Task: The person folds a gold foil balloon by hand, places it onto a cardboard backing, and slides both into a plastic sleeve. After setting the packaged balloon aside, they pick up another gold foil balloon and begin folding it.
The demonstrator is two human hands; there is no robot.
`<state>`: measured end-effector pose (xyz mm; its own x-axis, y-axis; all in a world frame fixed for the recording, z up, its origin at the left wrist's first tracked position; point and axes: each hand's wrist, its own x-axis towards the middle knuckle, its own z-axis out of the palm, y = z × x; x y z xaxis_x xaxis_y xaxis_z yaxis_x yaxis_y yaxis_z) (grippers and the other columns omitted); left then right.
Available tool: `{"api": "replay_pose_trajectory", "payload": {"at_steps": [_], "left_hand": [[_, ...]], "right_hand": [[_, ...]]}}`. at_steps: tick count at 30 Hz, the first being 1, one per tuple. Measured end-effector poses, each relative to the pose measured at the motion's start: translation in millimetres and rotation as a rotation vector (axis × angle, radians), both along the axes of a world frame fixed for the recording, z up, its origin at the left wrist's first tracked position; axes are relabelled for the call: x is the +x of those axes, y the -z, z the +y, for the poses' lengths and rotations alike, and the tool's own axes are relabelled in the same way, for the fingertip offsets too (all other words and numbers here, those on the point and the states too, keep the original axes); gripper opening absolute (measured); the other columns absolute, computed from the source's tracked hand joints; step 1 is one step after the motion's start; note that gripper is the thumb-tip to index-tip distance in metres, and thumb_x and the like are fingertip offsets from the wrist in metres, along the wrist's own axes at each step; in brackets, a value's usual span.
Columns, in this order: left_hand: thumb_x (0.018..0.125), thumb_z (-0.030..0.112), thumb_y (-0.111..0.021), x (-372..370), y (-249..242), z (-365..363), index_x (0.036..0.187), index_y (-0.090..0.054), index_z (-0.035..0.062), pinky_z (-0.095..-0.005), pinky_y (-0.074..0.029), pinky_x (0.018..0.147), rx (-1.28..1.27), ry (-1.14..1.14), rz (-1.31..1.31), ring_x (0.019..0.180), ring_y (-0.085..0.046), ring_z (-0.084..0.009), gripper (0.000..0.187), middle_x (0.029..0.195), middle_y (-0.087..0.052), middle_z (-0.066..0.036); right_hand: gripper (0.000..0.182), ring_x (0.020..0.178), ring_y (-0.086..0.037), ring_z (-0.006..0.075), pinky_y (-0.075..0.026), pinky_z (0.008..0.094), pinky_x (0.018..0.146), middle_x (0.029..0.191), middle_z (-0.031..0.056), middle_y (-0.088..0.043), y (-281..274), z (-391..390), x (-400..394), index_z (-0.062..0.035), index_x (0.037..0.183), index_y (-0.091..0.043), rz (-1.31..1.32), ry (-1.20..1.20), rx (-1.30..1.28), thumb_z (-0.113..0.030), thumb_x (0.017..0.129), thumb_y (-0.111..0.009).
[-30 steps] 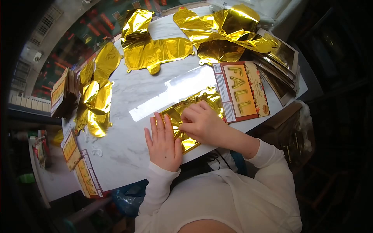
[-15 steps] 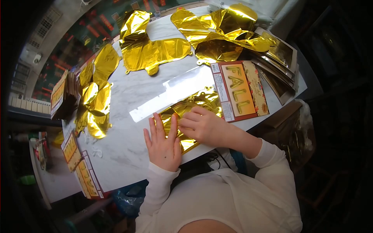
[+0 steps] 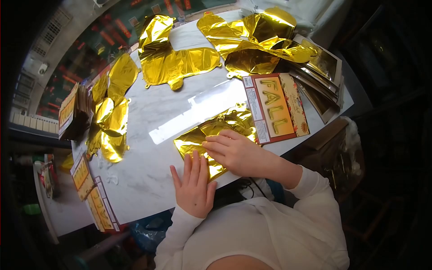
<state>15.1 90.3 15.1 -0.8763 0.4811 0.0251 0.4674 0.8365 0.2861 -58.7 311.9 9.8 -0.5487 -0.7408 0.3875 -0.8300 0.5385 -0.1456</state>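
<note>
While the gold foil balloon [image 3: 211,139] is being pressed by the flat open left hand [image 3: 194,185], it is best being smoothed evenly under the open-fingered right hand [image 3: 234,150].

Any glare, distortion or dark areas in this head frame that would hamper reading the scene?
Head view: strong fisheye bending of the white marble table, with black vignette at the corners; window glare streaks the tabletop and flares off the crumpled gold foil balloon under the left hand and right hand; the orange FALL package card stays readable; surroundings are underexposed.
</note>
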Motion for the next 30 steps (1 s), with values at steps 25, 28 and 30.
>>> {"api": "replay_pose_trajectory", "payload": {"at_steps": [25,28,30], "left_hand": [[0.100,0.047,-0.061,2.2,5.3,-2.7,0.162,-0.032,-0.0015,-0.0619,-0.006,0.127,0.001,0.005,0.007,0.160,-0.024,-0.0359,0.084,0.170,-0.030,-0.020],[0.098,0.048,-0.064,2.3,5.6,-4.3,0.163,-0.031,-0.0015,-0.0618,-0.006,0.127,0.018,0.007,0.005,0.160,-0.024,-0.0357,0.087,0.171,-0.029,-0.020],[0.097,0.050,-0.065,2.7,5.8,-3.5,0.163,-0.030,-0.0013,-0.0620,-0.006,0.127,0.011,0.013,0.004,0.160,-0.024,-0.0357,0.090,0.171,-0.029,-0.020]], "right_hand": [[0.091,0.155,-0.033,0.0392,-0.021,0.0519,0.128,0.163,0.0232,-0.041,-32.0,30.1,27.4,0.0035,0.156,-0.041,-0.354,0.413,-0.117,-0.051,0.091,-0.073],[0.097,0.156,-0.031,0.0400,-0.023,0.0538,0.127,0.163,0.0228,-0.041,-23.8,81.8,65.1,0.0022,0.156,-0.041,-0.305,0.614,0.009,-0.046,0.083,-0.082],[0.088,0.154,-0.036,0.0395,-0.027,0.0538,0.126,0.160,0.0221,-0.045,-16.5,97.0,80.2,0.0008,0.153,-0.047,-0.314,0.637,-0.044,-0.038,0.083,-0.084]]}}
